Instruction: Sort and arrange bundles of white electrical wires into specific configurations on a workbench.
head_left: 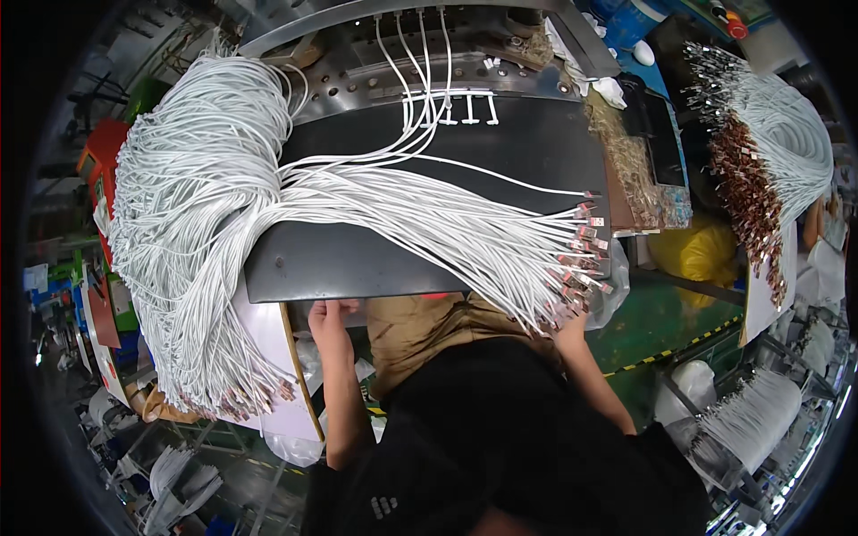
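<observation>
A thick bundle of white cables [402,201] lies across a black work surface [500,161], its metal plugs with reddish covers [581,259] fanned out at the right. My left hand [331,314] is at the front edge of that surface, left of my lap; its fingertips are partly hidden under the edge. Beneath the plug ends at the right is my right hand [570,329], its fingers mostly covered by cables. Whether it touches them I cannot tell. Several cables run up to the metal machine [411,67] at the back, passing a row of white pegs [469,109].
The big cable coil [197,152] hangs over a white board [268,335] at the left. Another cable bundle [786,134] with brown and silver ends is at the far right. A yellow bag [702,255] stands beyond the green floor [652,313]. Clear plastic [617,290] hangs beside the surface.
</observation>
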Motion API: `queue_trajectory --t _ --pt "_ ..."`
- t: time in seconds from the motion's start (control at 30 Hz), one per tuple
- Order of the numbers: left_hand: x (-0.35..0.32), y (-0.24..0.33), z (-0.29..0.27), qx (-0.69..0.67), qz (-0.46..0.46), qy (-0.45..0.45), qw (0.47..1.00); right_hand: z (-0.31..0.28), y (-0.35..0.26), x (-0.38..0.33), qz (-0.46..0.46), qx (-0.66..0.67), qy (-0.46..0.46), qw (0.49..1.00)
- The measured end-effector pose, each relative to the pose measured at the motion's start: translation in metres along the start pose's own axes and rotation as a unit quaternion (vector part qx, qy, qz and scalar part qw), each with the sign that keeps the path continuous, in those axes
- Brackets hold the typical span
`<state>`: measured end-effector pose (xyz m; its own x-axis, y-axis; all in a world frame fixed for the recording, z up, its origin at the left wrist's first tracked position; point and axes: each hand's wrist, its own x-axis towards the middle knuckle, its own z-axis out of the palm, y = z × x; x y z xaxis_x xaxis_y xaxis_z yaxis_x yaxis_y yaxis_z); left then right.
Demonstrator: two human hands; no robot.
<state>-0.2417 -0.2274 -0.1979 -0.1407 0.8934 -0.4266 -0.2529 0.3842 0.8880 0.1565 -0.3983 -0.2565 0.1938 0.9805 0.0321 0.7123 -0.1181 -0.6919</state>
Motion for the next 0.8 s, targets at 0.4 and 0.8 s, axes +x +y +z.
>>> queue_trajectory --t 0.4,0.8 --pt "0.025 0.003 -0.019 0.105 -0.029 0.052 0.993 0.002 0.021 0.023 0.28 0.238 -0.047 0.929" --pt "0.023 0.006 -0.024 0.131 -0.026 0.026 0.991 -0.036 -0.03 0.036 0.285 0.133 -0.146 0.938"
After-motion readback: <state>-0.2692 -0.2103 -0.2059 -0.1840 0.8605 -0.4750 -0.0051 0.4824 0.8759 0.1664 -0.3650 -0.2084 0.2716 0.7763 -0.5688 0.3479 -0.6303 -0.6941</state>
